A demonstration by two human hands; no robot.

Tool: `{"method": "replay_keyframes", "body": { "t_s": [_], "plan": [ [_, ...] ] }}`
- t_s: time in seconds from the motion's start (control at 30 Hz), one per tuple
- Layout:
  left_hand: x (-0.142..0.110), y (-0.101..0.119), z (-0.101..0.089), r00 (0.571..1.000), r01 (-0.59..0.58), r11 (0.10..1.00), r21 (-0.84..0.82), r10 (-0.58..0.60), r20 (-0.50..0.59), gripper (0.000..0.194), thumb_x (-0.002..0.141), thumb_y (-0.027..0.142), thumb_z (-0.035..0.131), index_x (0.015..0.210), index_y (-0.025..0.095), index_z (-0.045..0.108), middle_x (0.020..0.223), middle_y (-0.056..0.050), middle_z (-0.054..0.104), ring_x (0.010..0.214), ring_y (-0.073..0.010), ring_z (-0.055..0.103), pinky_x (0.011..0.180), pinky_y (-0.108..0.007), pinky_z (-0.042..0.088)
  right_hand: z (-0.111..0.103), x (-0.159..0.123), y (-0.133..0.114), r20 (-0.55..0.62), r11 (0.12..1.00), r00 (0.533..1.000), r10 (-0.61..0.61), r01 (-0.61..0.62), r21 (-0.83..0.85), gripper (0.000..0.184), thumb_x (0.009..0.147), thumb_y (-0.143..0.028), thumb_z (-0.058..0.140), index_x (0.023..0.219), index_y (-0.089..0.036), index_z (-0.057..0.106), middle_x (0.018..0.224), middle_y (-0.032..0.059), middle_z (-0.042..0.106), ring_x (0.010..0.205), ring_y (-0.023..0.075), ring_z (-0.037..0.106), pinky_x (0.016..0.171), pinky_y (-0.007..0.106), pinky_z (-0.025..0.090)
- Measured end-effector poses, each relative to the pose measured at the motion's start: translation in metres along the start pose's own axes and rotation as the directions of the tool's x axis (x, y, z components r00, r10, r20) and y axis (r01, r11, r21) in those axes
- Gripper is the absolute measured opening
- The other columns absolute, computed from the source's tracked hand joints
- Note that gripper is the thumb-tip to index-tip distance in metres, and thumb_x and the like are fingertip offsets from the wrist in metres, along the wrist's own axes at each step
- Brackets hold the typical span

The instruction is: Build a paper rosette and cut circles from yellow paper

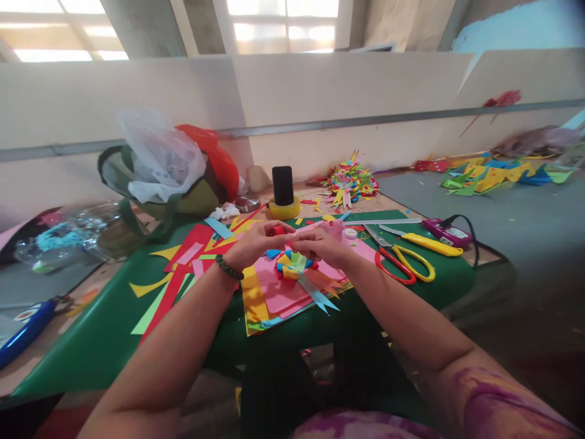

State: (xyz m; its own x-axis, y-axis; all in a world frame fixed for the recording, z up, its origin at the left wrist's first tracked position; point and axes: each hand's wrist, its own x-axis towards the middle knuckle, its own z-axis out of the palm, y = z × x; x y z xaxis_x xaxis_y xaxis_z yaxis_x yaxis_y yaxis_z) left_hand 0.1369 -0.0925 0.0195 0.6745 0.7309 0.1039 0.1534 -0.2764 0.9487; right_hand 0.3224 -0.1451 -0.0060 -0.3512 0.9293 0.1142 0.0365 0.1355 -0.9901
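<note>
Over the middle of the table my left hand (256,244) and my right hand (322,246) meet at the fingertips, both closed in a pinch. Between them shows a small red strip (278,230), mostly covered by the fingers. Just below lies a rosette (292,263) of blue, yellow, red and green folded pieces, with pale blue notched tails (320,296). It rests on a stack of pink sheets (274,292) with yellow ones under them. A dark beaded bracelet circles my left wrist.
Red and yellow-handled scissors (404,262), a yellow utility knife (432,242) and a purple device (445,233) lie right. Coloured strips (169,292) spread left on the green mat (91,341). Behind are a bag (192,198), a phone (283,186) and a rosette pile (350,183).
</note>
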Motion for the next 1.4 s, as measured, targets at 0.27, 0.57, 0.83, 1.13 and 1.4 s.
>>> {"method": "replay_keyframes", "body": {
  "t_s": [0.27, 0.57, 0.83, 1.13, 1.4],
  "plan": [
    [0.0, 0.002, -0.006, 1.0, 0.028, 0.999, -0.026, -0.028, 0.006, 0.026, 0.058, 0.028, 0.08, 0.072, 0.016, 0.061, 0.06, 0.004, 0.061, 0.051, -0.0073, 0.048, 0.049, -0.021, 0.034, 0.005, 0.0, 0.0, -0.088, 0.953, 0.98, -0.18, 0.152, -0.264, 0.031, 0.075, -0.043, 0.059, 0.058, -0.018, 0.052, 0.053, -0.007, 0.037, 0.05, 0.007, 0.032, 0.047, 0.024, 0.022],
    [0.001, 0.001, 0.0, 0.996, 0.024, 0.994, -0.102, -0.032, -0.081, 0.045, 0.058, 0.027, 0.082, 0.097, 0.017, 0.063, 0.071, 0.004, 0.066, 0.062, -0.0099, 0.059, 0.058, -0.022, 0.042, 0.001, 0.007, 0.014, -0.087, 0.955, 0.985, -0.149, 0.121, -0.271, 0.026, 0.081, -0.04, 0.054, 0.065, -0.02, 0.05, 0.054, -0.0068, 0.041, 0.046, 0.0085, 0.036, 0.046, 0.023, 0.028],
    [0.001, 0.002, 0.003, 0.973, 0.097, 0.976, -0.197, -0.134, -0.186, 0.054, 0.057, 0.041, 0.087, 0.099, 0.014, 0.068, 0.082, -0.004, 0.074, 0.074, -0.0157, 0.068, 0.071, -0.028, 0.052, 0.018, 0.0, 0.023, -0.203, 0.388, 0.78, -0.593, 0.056, -0.92, 0.016, 0.085, -0.02, 0.053, 0.072, -0.017, 0.062, 0.065, 0.0022, 0.065, 0.061, 0.0139, 0.057, 0.055, 0.025, 0.028],
    [-0.002, 0.002, -0.002, 0.985, 0.102, 0.984, -0.145, -0.121, -0.125, 0.058, 0.06, 0.04, 0.087, 0.109, 0.015, 0.069, 0.095, -0.008, 0.077, 0.08, -0.0181, 0.072, 0.07, -0.027, 0.053, 0.019, -0.001, 0.025, -0.176, 0.23, 0.752, -0.635, -0.033, -0.973, 0.019, 0.088, -0.021, 0.052, 0.075, -0.016, 0.065, 0.068, 0.0042, 0.071, 0.06, 0.0156, 0.062, 0.052, 0.026, 0.024],
    [-0.003, 0.003, -0.003, 0.985, 0.113, 0.99, -0.082, -0.123, -0.125, 0.047, 0.064, 0.054, 0.08, 0.094, 0.017, 0.075, 0.088, -0.009, 0.078, 0.085, -0.0218, 0.073, 0.069, -0.027, 0.053, 0.018, -0.002, 0.026, -0.153, 0.207, 0.757, -0.635, -0.024, -0.978, 0.019, 0.088, -0.022, 0.052, 0.076, -0.016, 0.066, 0.068, 0.0043, 0.071, 0.06, 0.0148, 0.061, 0.052, 0.026, 0.022]
  ]
}}
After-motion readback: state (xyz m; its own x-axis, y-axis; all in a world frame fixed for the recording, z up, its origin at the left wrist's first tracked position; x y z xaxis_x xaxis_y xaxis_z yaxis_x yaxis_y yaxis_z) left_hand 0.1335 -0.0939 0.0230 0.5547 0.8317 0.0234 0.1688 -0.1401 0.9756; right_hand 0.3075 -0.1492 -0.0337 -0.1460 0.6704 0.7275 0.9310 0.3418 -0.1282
